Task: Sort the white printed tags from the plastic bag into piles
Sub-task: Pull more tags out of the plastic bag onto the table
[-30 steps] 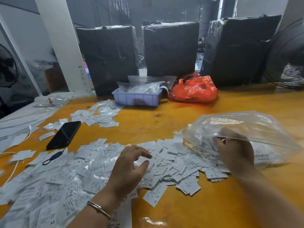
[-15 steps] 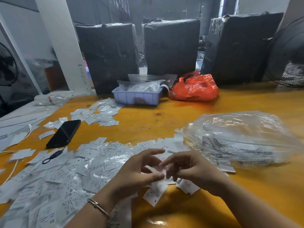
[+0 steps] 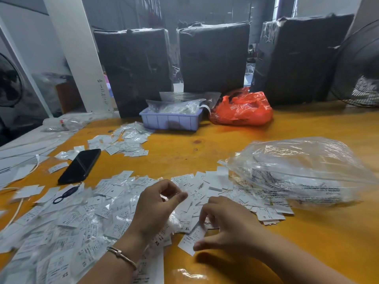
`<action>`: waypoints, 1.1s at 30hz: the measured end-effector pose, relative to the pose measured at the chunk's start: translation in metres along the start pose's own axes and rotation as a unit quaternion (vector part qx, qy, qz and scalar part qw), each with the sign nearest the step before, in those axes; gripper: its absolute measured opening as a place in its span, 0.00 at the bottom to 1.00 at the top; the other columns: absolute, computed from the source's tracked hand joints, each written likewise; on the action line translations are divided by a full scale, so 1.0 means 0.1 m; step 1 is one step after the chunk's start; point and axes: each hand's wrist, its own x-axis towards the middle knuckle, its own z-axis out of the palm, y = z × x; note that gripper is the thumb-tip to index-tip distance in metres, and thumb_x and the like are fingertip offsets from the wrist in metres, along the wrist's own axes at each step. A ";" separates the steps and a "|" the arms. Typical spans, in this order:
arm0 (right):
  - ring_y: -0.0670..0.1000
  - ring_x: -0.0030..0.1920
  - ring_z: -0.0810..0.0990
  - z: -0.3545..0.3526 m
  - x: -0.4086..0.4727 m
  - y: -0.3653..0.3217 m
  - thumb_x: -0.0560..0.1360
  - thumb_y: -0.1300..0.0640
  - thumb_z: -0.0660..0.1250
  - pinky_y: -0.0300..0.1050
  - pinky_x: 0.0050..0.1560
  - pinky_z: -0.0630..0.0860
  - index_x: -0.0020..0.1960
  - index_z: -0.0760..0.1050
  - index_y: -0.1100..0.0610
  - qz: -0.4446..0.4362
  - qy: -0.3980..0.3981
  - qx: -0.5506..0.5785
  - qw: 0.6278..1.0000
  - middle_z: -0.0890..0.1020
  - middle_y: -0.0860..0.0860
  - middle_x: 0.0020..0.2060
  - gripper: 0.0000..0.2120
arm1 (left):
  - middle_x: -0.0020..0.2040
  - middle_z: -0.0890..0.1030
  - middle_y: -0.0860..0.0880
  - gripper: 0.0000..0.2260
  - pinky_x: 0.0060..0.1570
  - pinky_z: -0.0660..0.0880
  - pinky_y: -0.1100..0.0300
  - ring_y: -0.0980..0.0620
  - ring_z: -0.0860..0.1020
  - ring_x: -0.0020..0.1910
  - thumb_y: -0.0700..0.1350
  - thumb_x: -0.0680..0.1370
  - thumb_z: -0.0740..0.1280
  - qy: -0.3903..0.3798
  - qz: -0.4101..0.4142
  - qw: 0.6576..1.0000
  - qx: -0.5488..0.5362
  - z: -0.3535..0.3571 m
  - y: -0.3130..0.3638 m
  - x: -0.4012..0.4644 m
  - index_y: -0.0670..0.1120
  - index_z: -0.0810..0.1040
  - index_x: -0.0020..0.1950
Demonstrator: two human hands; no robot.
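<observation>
While both hands work the heap:
Tags (image 3: 205, 189): spread on table (image 3: 205, 152), under and ahead of both hands.
Bag (image 3: 303, 171): right, well nearer right hand.
Left hand (image 3: 155, 210): curled, apparently pinching a tag.
Right hand (image 3: 227, 224): fingertips down on tags, grip unclear.

Bare table (image 3: 174, 158) beyond tags (image 3: 67, 220) (phone (image 3: 80, 166) left).
</observation>
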 end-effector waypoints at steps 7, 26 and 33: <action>0.41 0.46 0.65 0.04 0.02 -0.10 0.62 0.34 0.72 0.39 0.39 0.67 0.50 0.79 0.43 0.007 0.023 0.018 1.000 0.69 0.39 0.42 0.21 | 0.36 0.83 0.55 0.04 0.36 0.74 0.69 0.59 0.79 0.36 0.42 0.74 0.73 0.019 -0.008 1.000 -0.005 0.02 0.01 0.00 0.49 0.83 0.40; 0.41 0.50 0.65 -0.11 -0.01 -0.02 0.65 0.41 0.75 0.31 0.42 0.63 0.51 0.79 0.45 -0.118 -0.048 0.026 0.992 0.71 0.42 0.47 0.17 | 0.39 0.84 0.48 0.04 0.40 0.77 0.67 0.54 0.82 0.39 0.37 0.74 0.72 -0.034 -0.066 0.988 -0.132 -0.03 0.03 0.01 0.45 0.83 0.43; 0.42 0.48 0.63 -0.08 -0.03 -0.06 0.70 0.45 0.73 0.36 0.43 0.61 0.46 0.79 0.50 -0.123 -0.083 0.008 0.989 0.71 0.44 0.47 0.11 | 0.41 0.84 0.40 0.08 0.40 0.81 0.59 0.41 0.85 0.43 0.31 0.70 0.74 -0.076 -0.098 0.964 -0.235 -0.07 0.04 0.02 0.38 0.78 0.44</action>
